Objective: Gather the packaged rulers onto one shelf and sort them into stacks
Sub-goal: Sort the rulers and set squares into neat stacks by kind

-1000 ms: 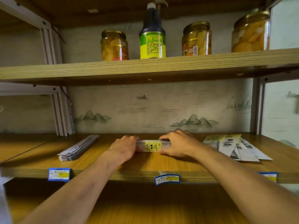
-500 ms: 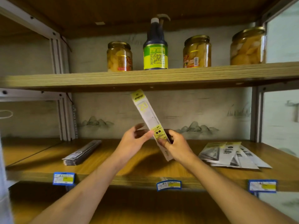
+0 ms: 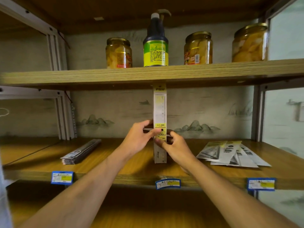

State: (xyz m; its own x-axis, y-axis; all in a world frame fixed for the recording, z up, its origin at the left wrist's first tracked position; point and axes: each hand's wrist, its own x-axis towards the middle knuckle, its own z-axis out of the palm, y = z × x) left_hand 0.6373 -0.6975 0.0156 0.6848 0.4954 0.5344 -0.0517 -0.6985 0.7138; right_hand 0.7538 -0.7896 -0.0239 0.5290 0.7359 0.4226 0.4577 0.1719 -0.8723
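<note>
A packaged ruler (image 3: 159,111) with a yellow header stands upright at the middle of the wooden shelf (image 3: 128,170), its top reaching the underside of the shelf above. My left hand (image 3: 139,139) grips its left edge and my right hand (image 3: 176,147) grips its right edge and lower front. A neat dark stack of packaged rulers (image 3: 81,152) lies on the shelf to the left. To the right lies a loose fanned pile of packaged rulers (image 3: 230,153) with yellow headers.
The upper shelf (image 3: 164,73) carries three jars of yellow preserves (image 3: 118,53) and a dark pump bottle (image 3: 156,45). Blue price tags (image 3: 167,184) hang on the shelf's front edge. Metal uprights (image 3: 65,116) stand at the left and right.
The ruler lay flat on the shelf under both hands, was lifted and tilted, and now stands vertical. The camera view has shifted downward slightly.
</note>
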